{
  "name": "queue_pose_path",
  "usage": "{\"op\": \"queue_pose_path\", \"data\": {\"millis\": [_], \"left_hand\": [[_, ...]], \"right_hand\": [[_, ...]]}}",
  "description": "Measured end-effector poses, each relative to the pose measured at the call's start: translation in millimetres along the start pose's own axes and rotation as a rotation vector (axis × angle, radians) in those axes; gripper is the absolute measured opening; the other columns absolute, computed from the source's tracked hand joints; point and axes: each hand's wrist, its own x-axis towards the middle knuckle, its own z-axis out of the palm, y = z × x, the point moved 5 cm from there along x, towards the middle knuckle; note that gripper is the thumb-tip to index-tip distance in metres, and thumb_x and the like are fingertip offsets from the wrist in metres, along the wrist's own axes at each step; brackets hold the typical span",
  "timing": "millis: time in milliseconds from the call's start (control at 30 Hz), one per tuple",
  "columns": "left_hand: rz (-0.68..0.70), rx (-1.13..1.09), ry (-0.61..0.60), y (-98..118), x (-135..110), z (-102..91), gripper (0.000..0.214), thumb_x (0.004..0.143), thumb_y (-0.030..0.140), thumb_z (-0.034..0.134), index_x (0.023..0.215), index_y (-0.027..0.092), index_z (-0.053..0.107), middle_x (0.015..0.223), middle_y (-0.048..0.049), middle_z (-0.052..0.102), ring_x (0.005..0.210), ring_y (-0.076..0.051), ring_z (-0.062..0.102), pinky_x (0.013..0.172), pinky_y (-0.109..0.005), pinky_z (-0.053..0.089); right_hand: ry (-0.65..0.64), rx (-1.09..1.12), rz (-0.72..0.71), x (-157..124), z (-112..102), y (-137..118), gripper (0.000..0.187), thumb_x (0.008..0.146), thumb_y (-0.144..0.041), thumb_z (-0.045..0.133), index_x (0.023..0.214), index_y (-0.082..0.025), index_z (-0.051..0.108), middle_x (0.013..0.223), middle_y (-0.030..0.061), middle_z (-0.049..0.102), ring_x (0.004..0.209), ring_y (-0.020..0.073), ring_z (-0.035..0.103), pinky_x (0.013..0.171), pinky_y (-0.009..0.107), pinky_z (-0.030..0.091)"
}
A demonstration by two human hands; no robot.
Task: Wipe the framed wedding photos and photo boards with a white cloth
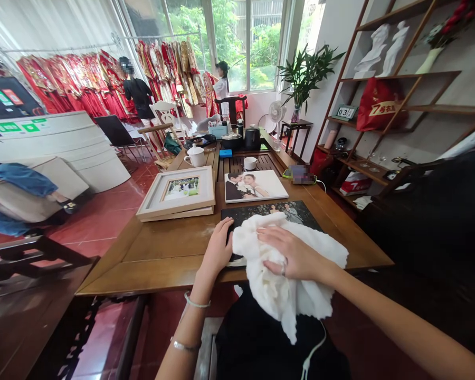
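A dark photo panel (275, 212) lies flat at the near edge of the wooden table (170, 253). A white towel (288, 279) covers its near half and hangs off the table edge. My right hand (291, 253) lies flat on the towel, fingers stretched out, pressing it onto the panel. My left hand (218, 247) rests on the panel's left edge, fingers curved over it, holding it steady.
A framed photo (178, 192) on a stack and a white photo print (253, 186) lie farther back, then a cup (196, 156), bowl (250, 163) and tea things. Shelves (383, 105) stand right. Two people stand by racks of red garments (83, 79).
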Motion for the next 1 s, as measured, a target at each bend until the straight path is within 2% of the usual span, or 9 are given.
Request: {"op": "queue_pose_path", "data": {"millis": [67, 200, 333, 433, 533, 667, 833, 933, 1000], "left_hand": [[-0.014, 0.01, 0.015, 1, 0, -0.5, 0.037, 0.09, 0.016, 0.041, 0.123, 0.013, 0.055, 0.133, -0.0169, 0.056, 0.13, -0.025, 0.049, 0.112, -0.048, 0.037], [-0.013, 0.004, 0.031, 4, 1, -2.5, 0.034, 0.091, 0.018, 0.04, 0.122, 0.016, 0.056, 0.132, -0.0144, 0.057, 0.13, -0.024, 0.049, 0.113, -0.047, 0.037], [-0.014, -0.009, 0.036, 3, 1, -3.2, 0.034, 0.09, 0.018, 0.042, 0.121, 0.017, 0.056, 0.132, -0.0136, 0.057, 0.129, -0.024, 0.05, 0.113, -0.047, 0.037], [-0.011, -0.01, 0.037, 2, 1, -2.7, 0.034, 0.09, 0.018, 0.042, 0.121, 0.018, 0.056, 0.132, -0.0133, 0.057, 0.13, -0.024, 0.05, 0.113, -0.047, 0.037], [-0.015, 0.005, 0.024, 2, 0, -1.9, 0.035, 0.091, 0.017, 0.04, 0.122, 0.015, 0.056, 0.132, -0.0154, 0.056, 0.131, -0.024, 0.048, 0.113, -0.047, 0.036], [-0.023, 0.012, 0.013, 5, 1, -3.4, 0.035, 0.09, 0.016, 0.041, 0.121, 0.013, 0.056, 0.132, -0.0169, 0.056, 0.13, -0.025, 0.049, 0.112, -0.047, 0.037], [0.003, -0.021, -0.008, 8, 3, -5.2, 0.033, 0.088, 0.015, 0.043, 0.115, 0.014, 0.06, 0.12, -0.0159, 0.062, 0.117, -0.026, 0.057, 0.103, -0.046, 0.045], [0.05, -0.034, -0.009, 5, 3, -4.2, 0.038, 0.083, 0.012, 0.046, 0.119, 0.017, 0.06, 0.126, -0.0143, 0.061, 0.123, -0.027, 0.053, 0.105, -0.046, 0.044], [0.06, -0.025, -0.011, 2, 2, -2.4, 0.041, 0.081, 0.012, 0.05, 0.12, 0.017, 0.06, 0.128, -0.0143, 0.06, 0.127, -0.028, 0.051, 0.107, -0.047, 0.042]], "right_hand": [[0.068, -0.028, 0.069, -10, -8, 15, 0.047, 0.085, -0.034, 0.057, 0.127, -0.015, 0.056, 0.132, 0.0147, 0.059, 0.124, 0.0297, 0.051, 0.105, 0.048, 0.041], [0.204, -0.12, 0.226, -14, -22, 66, 0.044, 0.085, -0.034, 0.052, 0.123, -0.014, 0.058, 0.125, 0.0152, 0.063, 0.117, 0.0316, 0.056, 0.101, 0.05, 0.044], [0.212, -0.185, 0.336, 8, -31, 111, 0.044, 0.084, -0.036, 0.052, 0.122, -0.014, 0.059, 0.123, 0.0158, 0.064, 0.115, 0.0334, 0.057, 0.1, 0.05, 0.044], [0.142, -0.208, 0.345, 38, -27, 121, 0.043, 0.085, -0.033, 0.052, 0.122, -0.013, 0.058, 0.12, 0.0163, 0.065, 0.113, 0.0326, 0.058, 0.098, 0.049, 0.044], [0.077, -0.194, 0.315, 66, -16, 110, 0.044, 0.087, -0.034, 0.053, 0.124, -0.012, 0.056, 0.124, 0.017, 0.062, 0.116, 0.032, 0.056, 0.099, 0.047, 0.043], [-0.006, -0.13, 0.192, 82, 5, 76, 0.053, 0.087, -0.04, 0.055, 0.131, -0.01, 0.053, 0.137, 0.0187, 0.054, 0.127, 0.0328, 0.048, 0.107, 0.049, 0.036], [-0.088, -0.047, 0.014, 59, 11, 27, 0.064, 0.083, -0.05, 0.06, 0.133, -0.01, 0.053, 0.142, 0.0187, 0.05, 0.131, 0.0338, 0.043, 0.109, 0.051, 0.032], [-0.134, -0.024, -0.038, 35, 6, 6, 0.077, 0.072, -0.056, 0.071, 0.134, -0.016, 0.052, 0.146, 0.0163, 0.046, 0.134, 0.0355, 0.039, 0.11, 0.054, 0.03], [-0.158, -0.006, -0.045, 23, 2, -1, 0.077, 0.069, -0.051, 0.075, 0.135, -0.018, 0.052, 0.147, 0.0144, 0.045, 0.135, 0.0346, 0.038, 0.11, 0.053, 0.03]]}}
